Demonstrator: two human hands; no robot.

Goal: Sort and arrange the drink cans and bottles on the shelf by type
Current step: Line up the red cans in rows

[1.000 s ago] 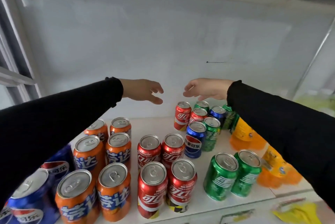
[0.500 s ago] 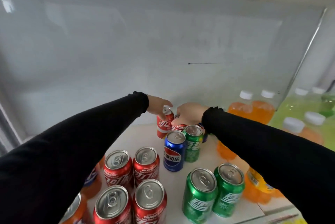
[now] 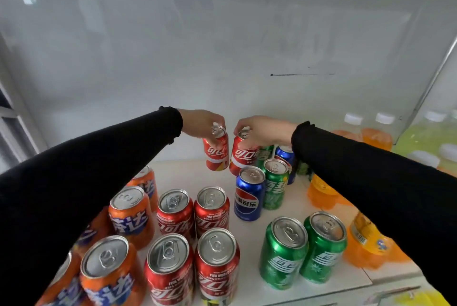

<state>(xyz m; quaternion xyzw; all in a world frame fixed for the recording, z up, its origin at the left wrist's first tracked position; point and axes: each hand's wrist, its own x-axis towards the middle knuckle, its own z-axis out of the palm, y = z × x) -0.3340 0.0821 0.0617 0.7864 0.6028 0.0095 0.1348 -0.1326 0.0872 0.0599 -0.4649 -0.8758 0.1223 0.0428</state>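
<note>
At shelf back, two red cans side by side, nearly touching, each gripped at rim from above: left can (image 3: 216,151) in left hand (image 3: 201,123), right can (image 3: 243,154) in right hand (image 3: 264,130). Both tilted, seemingly lifted. Red block (image 3: 194,236) lies nearer front, leftward; left hand closer. Blue can (image 3: 248,193) between.

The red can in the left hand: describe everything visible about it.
The red can is a metal drink can with white lettering, a pale band near its base and a silver pull-tab lid. The left hand grips it from above by the rim. It is tilted, and seems lifted off the shelf at the back. It hangs close beside a second red can held by the right hand; whether they touch is unclear.
</note>
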